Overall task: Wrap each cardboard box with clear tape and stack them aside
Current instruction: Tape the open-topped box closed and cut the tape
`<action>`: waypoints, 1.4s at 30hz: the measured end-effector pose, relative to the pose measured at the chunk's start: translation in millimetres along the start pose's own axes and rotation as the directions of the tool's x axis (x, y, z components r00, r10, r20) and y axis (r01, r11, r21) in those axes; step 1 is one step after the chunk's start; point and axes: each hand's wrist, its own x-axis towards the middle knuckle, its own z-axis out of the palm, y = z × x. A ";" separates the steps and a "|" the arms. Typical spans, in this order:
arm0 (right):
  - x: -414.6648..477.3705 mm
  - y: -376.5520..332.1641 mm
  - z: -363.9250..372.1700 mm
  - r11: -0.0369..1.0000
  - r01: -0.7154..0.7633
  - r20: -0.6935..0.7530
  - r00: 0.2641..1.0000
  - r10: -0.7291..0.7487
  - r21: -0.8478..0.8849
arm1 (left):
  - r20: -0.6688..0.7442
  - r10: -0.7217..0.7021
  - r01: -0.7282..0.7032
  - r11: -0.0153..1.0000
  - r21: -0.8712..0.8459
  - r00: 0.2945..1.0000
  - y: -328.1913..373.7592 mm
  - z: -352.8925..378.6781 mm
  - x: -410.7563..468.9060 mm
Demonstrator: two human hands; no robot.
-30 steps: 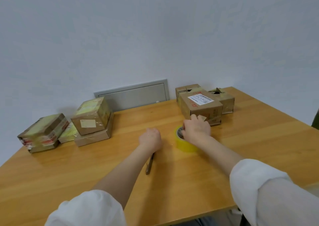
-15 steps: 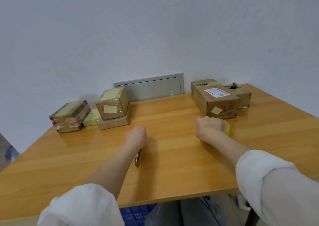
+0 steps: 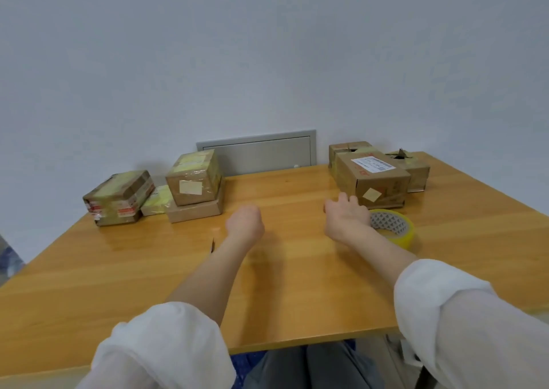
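Note:
A cardboard box with a white label (image 3: 372, 180) stands at the back right of the wooden table (image 3: 297, 293). Two more brown boxes sit behind it (image 3: 349, 148) and to its right (image 3: 414, 170); the right one has a torn top. The yellow-tinted tape roll (image 3: 392, 228) lies flat just in front of the labelled box. My right hand (image 3: 346, 216) hovers left of the roll, fingers straight, their tips close to the labelled box's front corner. My left hand (image 3: 245, 223) is curled into a fist over the middle of the table and holds nothing that I can see.
Taped boxes are gathered at the back left: one box (image 3: 193, 180) on a flat box (image 3: 194, 211), another (image 3: 118, 198) beside them, and a small yellow packet (image 3: 156, 201) between. A dark tool tip (image 3: 212, 244) shows beside my left forearm. A grey wall panel (image 3: 255, 151) is behind the table.
My right hand has let go of the tape roll, which now lies uncovered, and its fingers have straightened toward the labelled box. My left hand has stayed curled.

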 end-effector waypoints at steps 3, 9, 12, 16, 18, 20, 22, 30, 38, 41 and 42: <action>14.8 8.4 1.2 0.967 -0.067 -0.061 0.995 0.085 0.244 | -0.003 0.087 -0.085 0.975 -0.207 0.996 55.4 -0.6 13.9; 63.4 69.4 -14.6 0.849 -0.277 -0.151 0.913 0.378 0.450 | 0.035 0.301 -0.240 0.820 -0.520 0.953 155.0 -8.8 34.6; 88.7 94.4 -12.7 0.810 -0.355 -0.087 0.893 0.441 0.467 | 0.070 0.324 -0.214 0.757 -0.618 0.943 185.1 -6.1 49.0; 111.4 105.3 -11.8 0.775 -0.396 -0.031 0.882 0.470 0.492 | 0.158 0.337 -0.125 0.682 -0.721 0.928 200.5 1.8 65.7; 116.4 102.5 -14.1 0.764 -0.402 -0.015 0.881 0.474 0.505 | 0.190 0.323 -0.061 0.629 -0.775 0.927 196.4 5.1 74.1; 116.9 94.2 -14.1 0.779 -0.388 0.000 0.895 0.446 0.493 | 0.219 0.233 0.047 0.576 -0.816 0.947 183.9 6.2 81.6; 112.7 78.1 -13.3 0.802 -0.349 -0.001 0.917 0.399 0.485 | 0.230 0.126 0.126 0.548 -0.827 0.965 163.1 6.1 87.9; 66.7 7.3 -25.8 0.907 -0.183 0.060 0.983 0.174 0.380 | 0.221 0.008 0.140 0.753 -0.643 0.975 41.6 -36.4 41.9; 18.2 -24.3 -56.6 0.982 0.060 0.166 0.982 -0.091 0.179 | 0.394 0.120 0.146 0.801 -0.581 0.911 -25.8 -65.9 -11.5; 5.1 -43.2 -53.3 0.948 0.148 0.133 0.972 -0.191 0.282 | 0.195 0.075 0.058 0.797 -0.601 0.978 -27.1 -57.3 -8.3; 0.5 -52.7 -48.2 0.941 0.161 0.159 0.964 -0.215 0.298 | 0.110 0.050 0.025 0.808 -0.589 0.993 -26.0 -52.1 -4.8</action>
